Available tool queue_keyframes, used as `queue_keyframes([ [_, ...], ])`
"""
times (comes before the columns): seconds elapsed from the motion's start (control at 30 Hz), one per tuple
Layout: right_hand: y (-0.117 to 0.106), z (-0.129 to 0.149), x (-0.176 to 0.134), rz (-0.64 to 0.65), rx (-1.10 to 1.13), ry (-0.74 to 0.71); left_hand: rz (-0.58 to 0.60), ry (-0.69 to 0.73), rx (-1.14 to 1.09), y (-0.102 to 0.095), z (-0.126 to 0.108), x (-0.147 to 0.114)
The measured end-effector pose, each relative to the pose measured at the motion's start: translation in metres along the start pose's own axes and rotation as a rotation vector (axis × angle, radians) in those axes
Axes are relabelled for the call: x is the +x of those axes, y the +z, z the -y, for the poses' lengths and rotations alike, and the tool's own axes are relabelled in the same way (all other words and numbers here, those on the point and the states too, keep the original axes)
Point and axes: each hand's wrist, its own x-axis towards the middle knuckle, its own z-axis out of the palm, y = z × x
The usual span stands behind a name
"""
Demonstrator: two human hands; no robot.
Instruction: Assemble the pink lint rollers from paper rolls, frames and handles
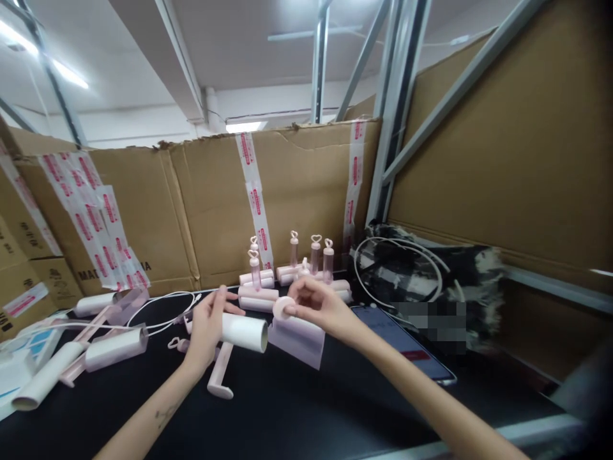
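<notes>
Forearms [412, 375], left grip [205, 329] on roll [245, 333], right grip [322, 308] (narrow pinch) on disc [281, 309]

"MA" on cardboard [211, 211], illegible print on tape [255, 198]

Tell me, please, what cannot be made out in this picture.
All in the head view:
White tube: left end hidden by the left hand.
Round pink piece: partly covered by the right hand.
Phone: any screen text is too blurred to read.
Black-and-white bundle: partly masked by grey blocks.
</notes>
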Motion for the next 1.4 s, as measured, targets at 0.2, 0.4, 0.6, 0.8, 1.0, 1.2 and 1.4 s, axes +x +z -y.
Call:
queue_keyframes([
  [0.2, 0.054, -0.022, -0.003, 0.084, 0.383, 0.237, -0.094, -0.309, -0.286, -0.004, 0.018, -0.005],
  [0.4, 0.070, -0.030, -0.019, 0.071, 0.497, 0.285, -0.090, -0.388, -0.342, 0.000, 0.037, -0.012],
  [0.6, 0.082, -0.030, -0.023, -0.025, 0.469, 0.189, -0.096, -0.392, -0.327, 0.003, 0.044, -0.020],
  [0.8, 0.082, -0.030, -0.012, -0.108, 0.342, 0.124, -0.051, -0.523, -0.486, -0.001, 0.037, -0.009],
  [1.0, 0.096, -0.032, 0.003, -0.010, 0.269, 0.066, 0.032, -0.503, -0.538, -0.003, 0.026, -0.003],
  [1.2, 0.082, -0.029, 0.005, -0.167, 0.536, 0.242, 0.420, -0.140, 0.125, -0.024, 0.032, 0.010],
  [1.4, 0.054, -0.027, 0.001, -0.149, 0.802, 0.500, 0.587, 0.045, 0.644, -0.047, 0.052, 0.027],
])
